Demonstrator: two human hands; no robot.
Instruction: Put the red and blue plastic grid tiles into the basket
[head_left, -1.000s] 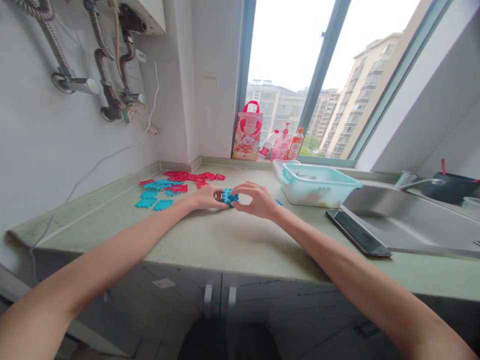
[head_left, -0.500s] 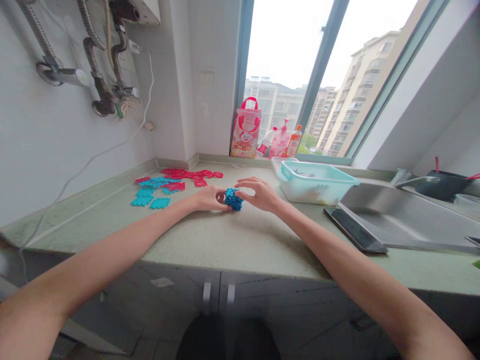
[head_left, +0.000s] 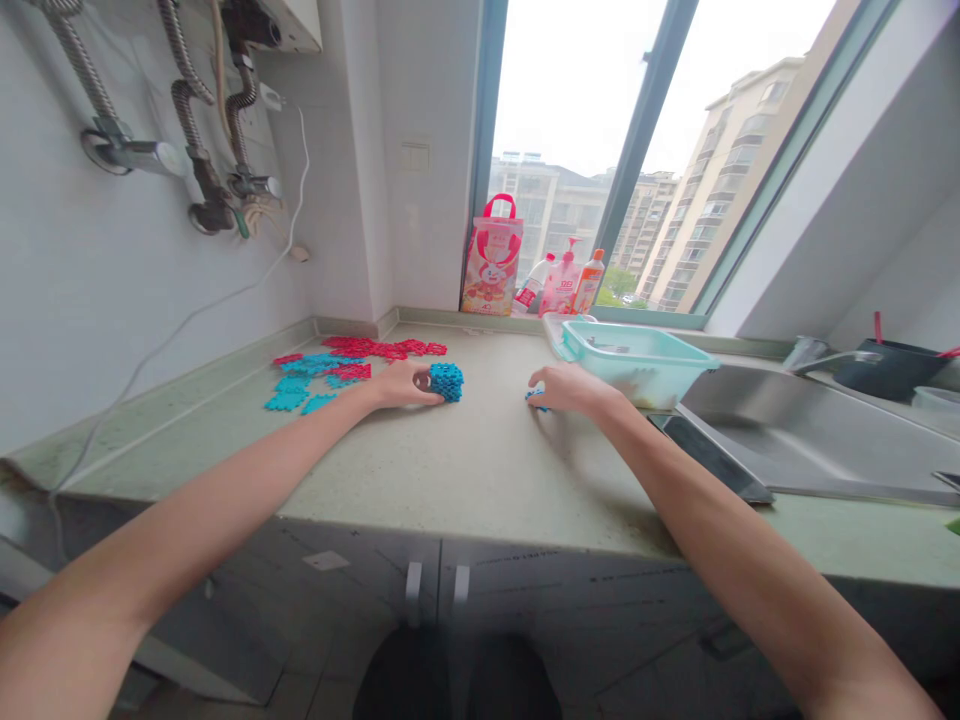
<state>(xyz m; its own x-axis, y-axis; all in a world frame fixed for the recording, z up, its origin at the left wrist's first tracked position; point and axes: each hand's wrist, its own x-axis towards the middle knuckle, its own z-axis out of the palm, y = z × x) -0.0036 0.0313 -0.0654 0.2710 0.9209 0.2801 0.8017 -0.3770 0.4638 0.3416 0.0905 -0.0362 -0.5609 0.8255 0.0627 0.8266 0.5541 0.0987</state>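
Note:
My left hand (head_left: 401,384) is wrapped around a stack of blue interlocking tiles (head_left: 448,383) with notched edges, held just over the counter. To the right, apart from the stack, my right hand (head_left: 568,387) pinches a blue interlocking tile (head_left: 537,400) low by the counter surface; its fingers hide most of the tile. Loose blue tiles (head_left: 288,397) lie flat left of my left hand, partly behind its wrist. Several red tiles (head_left: 386,349) are spread behind them, some overlapping the blue ones.
A turquoise plastic basket (head_left: 637,372) stands behind my right hand. A dark flat slab (head_left: 709,458) lies by the steel sink (head_left: 795,430). Bottles (head_left: 562,285) and a pink bag (head_left: 492,265) line the windowsill. A white cable (head_left: 187,318) hangs along the left wall.
My hands have moved apart. The left has shifted left with the stack; the right has moved right and away from it, now with a blue tile showing at its fingertips.

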